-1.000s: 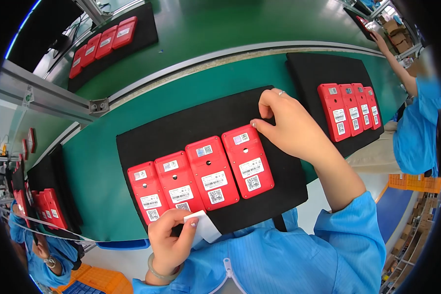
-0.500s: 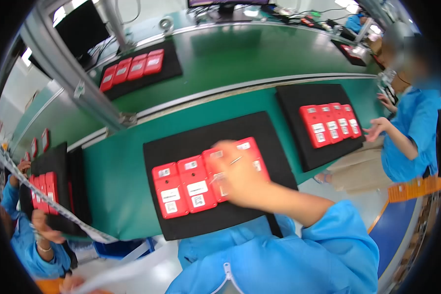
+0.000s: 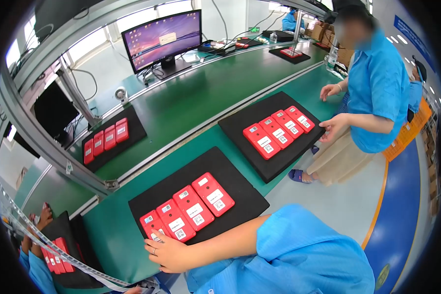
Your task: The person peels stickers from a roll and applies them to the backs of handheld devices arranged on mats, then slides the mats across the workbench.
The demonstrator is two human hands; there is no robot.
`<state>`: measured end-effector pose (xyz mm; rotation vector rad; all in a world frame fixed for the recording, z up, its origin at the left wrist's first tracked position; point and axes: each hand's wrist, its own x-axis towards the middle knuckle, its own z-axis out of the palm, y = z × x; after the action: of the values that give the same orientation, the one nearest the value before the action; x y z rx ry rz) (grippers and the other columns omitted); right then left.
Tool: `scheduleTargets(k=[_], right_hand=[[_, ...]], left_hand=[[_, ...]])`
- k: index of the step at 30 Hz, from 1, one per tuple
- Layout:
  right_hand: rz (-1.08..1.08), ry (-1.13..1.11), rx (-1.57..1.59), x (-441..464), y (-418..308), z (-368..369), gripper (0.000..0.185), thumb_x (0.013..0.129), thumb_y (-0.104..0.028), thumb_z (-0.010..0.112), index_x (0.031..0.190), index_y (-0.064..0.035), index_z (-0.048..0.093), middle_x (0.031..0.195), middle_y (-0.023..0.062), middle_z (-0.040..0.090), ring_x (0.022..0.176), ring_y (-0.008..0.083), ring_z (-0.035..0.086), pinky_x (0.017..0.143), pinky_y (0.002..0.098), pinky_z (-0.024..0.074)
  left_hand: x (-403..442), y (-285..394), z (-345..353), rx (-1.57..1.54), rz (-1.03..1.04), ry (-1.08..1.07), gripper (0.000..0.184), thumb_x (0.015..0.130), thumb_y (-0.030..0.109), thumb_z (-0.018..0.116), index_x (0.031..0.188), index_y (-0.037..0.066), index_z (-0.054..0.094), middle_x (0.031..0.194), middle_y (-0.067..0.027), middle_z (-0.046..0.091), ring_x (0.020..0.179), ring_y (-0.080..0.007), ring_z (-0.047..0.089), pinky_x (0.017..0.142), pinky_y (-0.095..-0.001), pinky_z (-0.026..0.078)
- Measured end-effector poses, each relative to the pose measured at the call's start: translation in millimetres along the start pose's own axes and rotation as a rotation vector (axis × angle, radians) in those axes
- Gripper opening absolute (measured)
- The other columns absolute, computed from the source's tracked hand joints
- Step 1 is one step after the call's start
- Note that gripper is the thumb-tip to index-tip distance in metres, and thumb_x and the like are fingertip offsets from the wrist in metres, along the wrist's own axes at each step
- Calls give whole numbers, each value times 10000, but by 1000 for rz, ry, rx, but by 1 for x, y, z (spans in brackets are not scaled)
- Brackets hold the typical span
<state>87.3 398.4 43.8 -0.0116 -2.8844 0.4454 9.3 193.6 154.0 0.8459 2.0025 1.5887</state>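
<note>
Several flat red cases (image 3: 193, 208) with white labels lie in a slanted row on a black foam pad (image 3: 230, 166). My right hand (image 3: 169, 252), with a ring on one finger, reaches across to the near left corner of the pad. Its fingers are spread, and the foremost fingertips rest on the leftmost red case (image 3: 153, 225), hiding part of its label. The thumb is hidden. A skin-coloured sliver at the bottom edge may be my left hand; its fingers are out of sight.
A co-worker's hand (image 3: 334, 128) at right touches another black pad (image 3: 235, 122) bearing red cases. At far left, another person's hands are near more cases. Beyond a metal rail stand a monitor (image 3: 164, 39) and a third pad of cases (image 3: 134, 117). A metal post (image 3: 49, 132) rises at left.
My right hand has moved from the right-hand cases to the leftmost one. My view has turned right. The blurred white strip at lower left is gone from sight.
</note>
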Motion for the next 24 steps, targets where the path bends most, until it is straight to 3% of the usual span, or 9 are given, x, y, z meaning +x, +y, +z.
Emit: scheduleTargets(k=[1, 4, 7, 12, 14, 15, 16, 19, 24], right_hand=[[-6, 8, 3, -1, 0, 1, 448, 867, -389, 532, 1113, -16, 562, 1364, 212, 443, 1355, 325, 309, 1119, 577, 143], [0, 70, -40, -15, 10, -8, 428, 874, -398, 553, 1136, -60, 556, 1397, 197, 408, 1376, 342, 267, 1116, 588, 142], [55, 67, 69, -39, 26, -21, 526, 867, -394, 594, 1322, -175, 450, 1458, 182, 325, 1377, 391, 239, 1110, 588, 154], [184, 181, 17, -79, 48, -42, 620, 862, -413, 603, 1396, -187, 385, 1466, 164, 326, 1376, 373, 256, 1109, 576, 169], [250, 90, -25, -100, 62, -53, 623, 874, -420, 580, 1400, -149, 383, 1462, 204, 314, 1379, 390, 240, 1109, 582, 151], [249, 109, -23, -109, 66, -54, 624, 876, -420, 575, 1394, -127, 388, 1461, 205, 316, 1382, 381, 239, 1111, 567, 159], [260, 110, -24, -110, 66, -52, 624, 876, -420, 575, 1394, -127, 388, 1461, 205, 316, 1382, 381, 239, 1111, 567, 159], [342, 156, 27, -116, 63, -54, 620, 859, -416, 599, 1356, -84, 432, 1441, 179, 358, 1367, 347, 286, 1108, 522, 209], [186, 243, 72, -113, 76, -39, 644, 822, -399, 622, 1346, -71, 440, 1429, 164, 381, 1351, 318, 328, 1084, 549, 227]], left_hand=[[16, -14, 9, -76, -58, -124, 206, 944, 93, 491, 1022, -37, 632, 982, -112, 644, 899, -176, 575, 846, -311, 440], [55, -98, 15, -200, -292, -227, 149, 962, 147, 518, 959, 28, 607, 808, -26, 602, 692, -91, 530, 612, -220, 420], [61, -87, 37, -288, -313, -241, 123, 963, 161, 520, 938, 58, 582, 729, 13, 557, 598, -64, 489, 516, -209, 371], [65, -74, 40, -210, -328, -283, 132, 964, 160, 514, 947, 46, 579, 724, 12, 563, 588, -70, 500, 509, -205, 375], [64, -73, 42, -148, -360, -273, 133, 959, 156, 524, 946, 35, 577, 762, -4, 587, 603, -72, 514, 502, -210, 380], [63, -71, 42, -200, -374, -284, 130, 956, 134, 525, 942, 14, 574, 918, -74, 636, 710, -109, 564, 602, -236, 447], [66, -75, 44, -198, -375, -295, 130, 956, 134, 525, 942, 14, 574, 918, -74, 636, 710, -109, 564, 602, -236, 447], [76, -94, 56, -314, -339, -487, 104, 954, 73, 499, 934, -16, 550, 1206, -191, 580, 927, -190, 575, 863, -323, 457], [89, -57, 161, -405, -387, -599, 70, 949, 86, 522, 972, 34, 563, 876, -24, 586, 774, -109, 569, 662, -230, 449]])
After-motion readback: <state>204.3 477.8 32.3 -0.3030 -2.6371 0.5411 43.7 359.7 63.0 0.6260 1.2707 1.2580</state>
